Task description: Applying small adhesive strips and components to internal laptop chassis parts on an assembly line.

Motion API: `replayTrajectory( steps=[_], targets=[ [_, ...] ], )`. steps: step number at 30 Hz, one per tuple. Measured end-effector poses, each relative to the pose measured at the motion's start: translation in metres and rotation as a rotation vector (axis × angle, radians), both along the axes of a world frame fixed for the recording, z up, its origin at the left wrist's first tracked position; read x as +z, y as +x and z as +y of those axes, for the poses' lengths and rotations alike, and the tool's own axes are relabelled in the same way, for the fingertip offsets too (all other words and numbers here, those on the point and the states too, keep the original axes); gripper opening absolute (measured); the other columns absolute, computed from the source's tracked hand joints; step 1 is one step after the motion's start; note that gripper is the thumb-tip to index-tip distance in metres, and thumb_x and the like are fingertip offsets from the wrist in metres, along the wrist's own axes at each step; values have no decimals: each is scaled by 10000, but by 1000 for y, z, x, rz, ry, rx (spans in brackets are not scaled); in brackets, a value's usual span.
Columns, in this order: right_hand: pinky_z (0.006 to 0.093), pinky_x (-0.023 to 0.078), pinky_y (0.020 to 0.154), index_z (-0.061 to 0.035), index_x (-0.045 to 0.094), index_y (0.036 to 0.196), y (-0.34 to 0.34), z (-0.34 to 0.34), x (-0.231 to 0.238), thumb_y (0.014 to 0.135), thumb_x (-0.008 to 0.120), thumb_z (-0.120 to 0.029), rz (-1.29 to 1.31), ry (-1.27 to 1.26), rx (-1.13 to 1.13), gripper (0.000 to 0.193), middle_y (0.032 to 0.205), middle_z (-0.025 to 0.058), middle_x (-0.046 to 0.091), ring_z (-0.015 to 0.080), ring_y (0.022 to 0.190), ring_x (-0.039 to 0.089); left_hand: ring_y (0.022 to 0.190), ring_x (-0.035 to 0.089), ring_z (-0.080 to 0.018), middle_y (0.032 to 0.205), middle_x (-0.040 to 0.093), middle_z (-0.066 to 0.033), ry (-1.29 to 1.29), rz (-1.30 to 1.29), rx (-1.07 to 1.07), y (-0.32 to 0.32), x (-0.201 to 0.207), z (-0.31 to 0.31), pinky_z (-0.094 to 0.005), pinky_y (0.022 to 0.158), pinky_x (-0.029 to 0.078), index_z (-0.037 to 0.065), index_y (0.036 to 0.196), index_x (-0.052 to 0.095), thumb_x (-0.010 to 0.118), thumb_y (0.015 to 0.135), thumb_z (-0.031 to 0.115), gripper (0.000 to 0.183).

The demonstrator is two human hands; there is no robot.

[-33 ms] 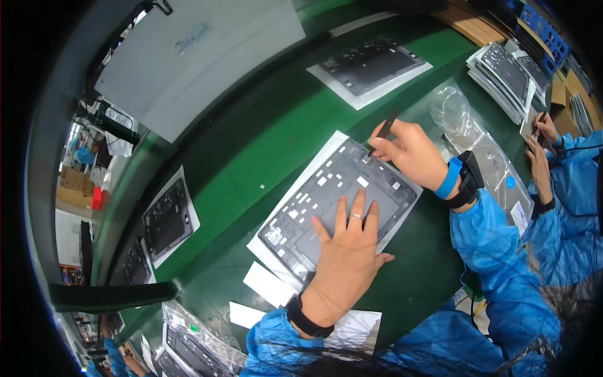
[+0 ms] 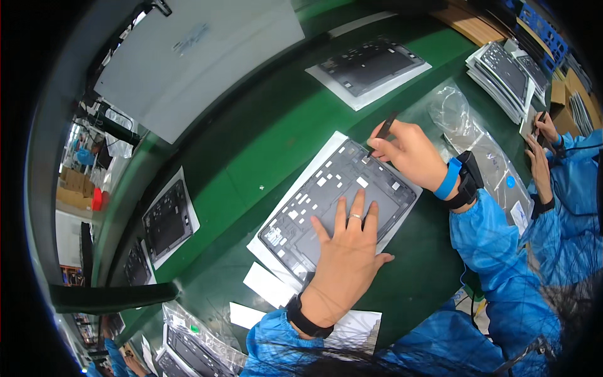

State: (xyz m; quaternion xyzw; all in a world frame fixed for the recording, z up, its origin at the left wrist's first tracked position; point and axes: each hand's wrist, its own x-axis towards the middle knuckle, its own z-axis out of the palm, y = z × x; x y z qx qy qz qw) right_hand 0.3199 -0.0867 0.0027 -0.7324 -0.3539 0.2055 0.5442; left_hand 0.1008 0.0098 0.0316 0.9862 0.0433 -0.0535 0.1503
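So there's one dark grey panel [image 2: 320, 204] on the bench [image 2: 421, 270] right in front of the person, lying on one white sheet [image 2: 320, 160]. It's a flat rectangle with rounded corners, matte, dotted with lots of little white pads, too many to count reliably.

Two hands on the job. The left hand [image 2: 348, 251] is spread flat on the panel, one ring [image 2: 355, 216] on it. The right hand [image 2: 411, 151] is pinching one slim black tool [image 2: 384, 127], tip down at the panel's far corner.

Wrists: one black band on the left, one blue and one black on the right. Sleeves are crinkly blue fabric.

Near the left forearm, two plain white slips [image 2: 270, 284]. Past the right hand, one clear crinkled plastic bag [image 2: 480, 147] with a round blue sticker.

Further out, three more dark panels [image 2: 374, 66] on smooth green surface, a stack of panels [image 2: 505, 72] upper right, and a co-worker's two hands [image 2: 539, 164].
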Motion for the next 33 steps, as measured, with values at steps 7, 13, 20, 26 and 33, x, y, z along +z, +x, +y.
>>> replayTrajectory(
  steps=[7,13,20,26,33],
  targets=[
    [316,594,704,63,657,1035,-3,2,-2,1000,669,-71,-83,70,-44,139,863,139,738,174,769,730,1404,445,-423,1600,405,-209,-14,-114,31,15,0,-1,-739,1105,351,-19,1488,478,836,851,391,838],
    [322,631,776,68,617,1132,0,-2,1,1033,640,-49,-79,-13,-4,155,1026,124,714,180,896,745,1428,438,-418,1574,429,-269,-7,-263,47,51,-21,0,-606,1203,326,-94,1504,437,758,924,460,863],
    [294,583,693,53,671,1080,2,0,6,991,721,-102,-28,187,-133,185,894,103,739,150,767,726,1415,450,-405,1580,442,-245,66,-260,64,59,-33,-1,-558,1205,350,-82,1526,431,698,939,551,904],
    [295,598,715,32,674,1180,13,-12,10,1015,726,-185,74,312,-289,278,1022,98,743,185,832,760,1400,473,-388,1568,475,-207,194,-266,69,62,-38,-9,-542,1177,401,-24,1522,475,625,975,577,826],
    [289,588,699,29,671,1192,7,-9,5,1023,724,-204,94,352,-244,292,1055,111,728,185,820,748,1366,503,-359,1565,492,-186,405,-266,26,61,-49,-8,-546,1064,511,10,1507,502,568,982,627,813]
  ],
)
